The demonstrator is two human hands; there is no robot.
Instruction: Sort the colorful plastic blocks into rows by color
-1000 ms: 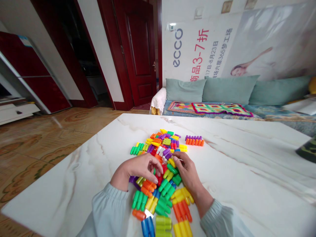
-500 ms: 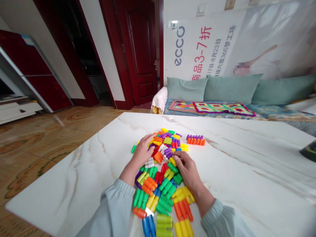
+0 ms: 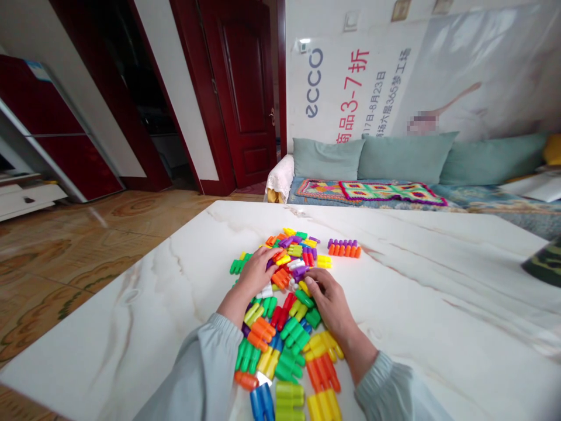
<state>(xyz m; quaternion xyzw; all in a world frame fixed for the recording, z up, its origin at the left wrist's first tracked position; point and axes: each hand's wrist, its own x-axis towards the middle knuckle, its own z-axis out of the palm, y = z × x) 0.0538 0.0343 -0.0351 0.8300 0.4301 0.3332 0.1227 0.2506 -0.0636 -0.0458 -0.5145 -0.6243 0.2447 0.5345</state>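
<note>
A heap of bright plastic peg blocks (image 3: 287, 327) in green, orange, yellow, red, blue and purple covers the middle of a white marble table (image 3: 416, 304). My left hand (image 3: 255, 270) lies on the far left of the heap, fingers curled over blocks beside an orange piece (image 3: 280, 277); what it grips is hidden. My right hand (image 3: 328, 301) rests on the right side, fingers bent and pinching among the blocks near a yellow piece (image 3: 305, 287). A joined purple and orange block (image 3: 345, 248) lies apart at the far right.
A green block (image 3: 239, 266) lies at the heap's left edge. A dark patterned object (image 3: 543, 263) sits at the table's right edge. Beyond the table are a sofa with grey-green cushions (image 3: 403, 158), a red door (image 3: 245, 88) and a patterned floor (image 3: 65, 245).
My left hand moved from the near side of the heap forward to its far left part. My right hand stayed almost in place.
</note>
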